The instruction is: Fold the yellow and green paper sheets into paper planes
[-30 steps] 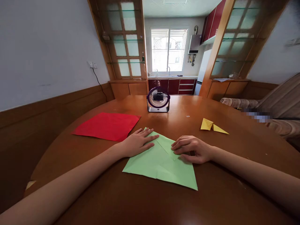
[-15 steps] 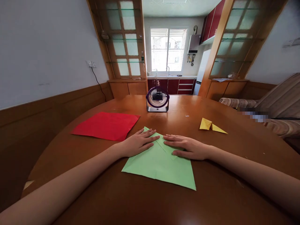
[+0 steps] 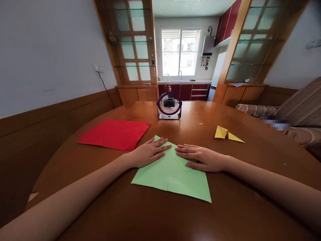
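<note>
A light green sheet of paper [image 3: 173,177], partly folded at its far corner, lies on the brown wooden table [image 3: 160,214] in front of me. My left hand [image 3: 147,153] rests flat on the sheet's left folded edge, fingers spread and pointing right. My right hand [image 3: 200,157] lies flat on the right folded flap, fingers pointing left. The fingertips of both hands nearly meet at the middle crease. Neither hand grips anything.
A red paper sheet [image 3: 114,134] lies flat to the left. A folded yellow paper shape [image 3: 227,134] sits at the right. A small purple desk fan [image 3: 169,106] stands at the table's far side. A striped sofa [image 3: 293,113] is to the right.
My right hand has uncurled from a loose bent-finger pose and slid left, now flat on the green flap. The left hand has stayed pressed in place.
</note>
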A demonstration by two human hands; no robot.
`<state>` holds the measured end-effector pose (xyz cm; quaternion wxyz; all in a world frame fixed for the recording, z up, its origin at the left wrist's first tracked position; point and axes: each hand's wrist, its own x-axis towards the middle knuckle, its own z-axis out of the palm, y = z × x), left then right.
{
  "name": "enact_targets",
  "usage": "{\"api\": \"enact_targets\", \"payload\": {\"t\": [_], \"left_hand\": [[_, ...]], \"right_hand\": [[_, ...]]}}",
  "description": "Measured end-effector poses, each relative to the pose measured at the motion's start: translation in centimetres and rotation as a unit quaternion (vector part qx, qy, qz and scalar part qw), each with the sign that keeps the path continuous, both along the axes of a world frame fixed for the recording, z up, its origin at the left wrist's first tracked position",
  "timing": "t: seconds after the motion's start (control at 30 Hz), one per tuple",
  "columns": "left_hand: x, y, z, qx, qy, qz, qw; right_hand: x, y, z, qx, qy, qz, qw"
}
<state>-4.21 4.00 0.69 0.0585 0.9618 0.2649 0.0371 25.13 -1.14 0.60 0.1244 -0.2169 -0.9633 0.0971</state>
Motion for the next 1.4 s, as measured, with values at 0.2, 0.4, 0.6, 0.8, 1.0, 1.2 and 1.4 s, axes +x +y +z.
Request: {"api": "enact_targets", "payload": {"t": [0.2,0.4,0.6,0.8,1.0,1.2,1.4], "left_hand": [[-0.09,0.09,0.02,-0.016,-0.002,0.002,1.0],[-0.08,0.02,0.12,-0.021,-0.001,0.008,1.0],[-0.23,0.11,-0.11,-0.001,-0.007,0.015,1.0],[-0.15,0.07,-0.1,-0.003,0.002,0.021,1.0],[-0.2,0.25,-0.33,-0.001,-0.006,0.018,1.0],[-0.08,0.18,-0.17,0.001,-0.006,0.046,0.999],[0.23,0.77,0.01,-0.002,0.006,0.121,0.993]], "right_hand": [[0.02,-0.09,0.28,-0.001,-0.01,0.016,1.0],[0.2,-0.08,0.41,-0.006,-0.021,0.02,1.0],[0.23,-0.17,0.25,-0.011,0.019,0.021,1.0],[0.25,-0.16,0.3,-0.015,0.005,0.015,1.0],[0.26,-0.14,0.25,-0.023,0.026,0.018,0.999],[0.23,-0.23,0.34,-0.028,0.027,0.018,0.999],[0.2,-0.24,0.41,-0.021,0.008,0.015,1.0]]}}
